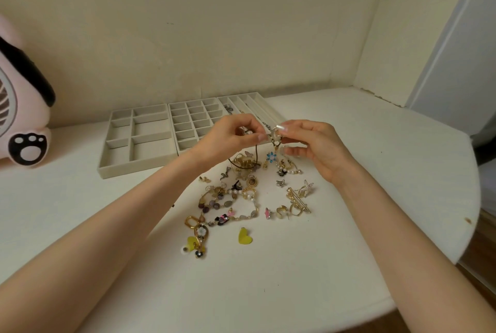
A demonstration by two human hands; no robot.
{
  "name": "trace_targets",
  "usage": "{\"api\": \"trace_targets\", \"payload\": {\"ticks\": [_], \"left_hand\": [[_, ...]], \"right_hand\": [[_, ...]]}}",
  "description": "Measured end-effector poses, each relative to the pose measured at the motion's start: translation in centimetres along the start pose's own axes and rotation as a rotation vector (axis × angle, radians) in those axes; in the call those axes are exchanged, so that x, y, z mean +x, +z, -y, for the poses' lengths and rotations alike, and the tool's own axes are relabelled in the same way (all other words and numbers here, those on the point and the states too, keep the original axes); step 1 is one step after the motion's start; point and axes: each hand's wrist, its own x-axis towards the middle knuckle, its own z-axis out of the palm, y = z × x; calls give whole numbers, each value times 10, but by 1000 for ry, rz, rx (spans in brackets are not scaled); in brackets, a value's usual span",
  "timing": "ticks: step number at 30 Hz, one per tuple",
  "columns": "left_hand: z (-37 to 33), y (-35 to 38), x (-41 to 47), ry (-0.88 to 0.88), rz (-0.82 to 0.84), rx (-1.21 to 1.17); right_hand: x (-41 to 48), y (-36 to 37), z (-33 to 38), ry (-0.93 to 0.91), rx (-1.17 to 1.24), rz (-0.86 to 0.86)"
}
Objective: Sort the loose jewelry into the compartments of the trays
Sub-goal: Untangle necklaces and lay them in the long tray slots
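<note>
Loose jewelry (236,203) heaped mid-tabletop (375,198), one piece lifted.
Above the heap, left grip (236,136) and right grip (316,147) each pinch a dark-cord necklace (257,151) by its metal ring; trays (173,128) lie beyond, at 12 o'clock.

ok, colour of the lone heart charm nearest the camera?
Yellow. The heart charm shows best in the head view, lying alone.
</note>
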Motion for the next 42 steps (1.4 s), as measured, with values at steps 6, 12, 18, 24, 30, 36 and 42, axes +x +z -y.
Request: {"api": "trace_targets", "payload": {"ticks": [6, 12, 18, 24, 30, 36, 42], "left_hand": [[-1, -2, -1, -25, 63, -112], [-6, -9, -2, -50, 73, -55], [3, -13, 1, -173, -24, -32], [-2, -15, 0, -169, -48, -73], [-13, -17, 2, -139, -59, -237], [-17, -18, 3, -122, -55, -401], [-12, -24, 3, -150, -142, -364]], "right_hand": [[0, 2, -1, -4, -82, -6], [2, 1, -4, -108, -295, -155], [-5, -8, 10, -188, -361, 81], [-5, 8, -7, -68, -781, 276], [-2, 15, -12, -203, -679, 102], [0, 32, -21, -264, -746, 53], [-2, 26, -15, -240, -518, 68]]}}
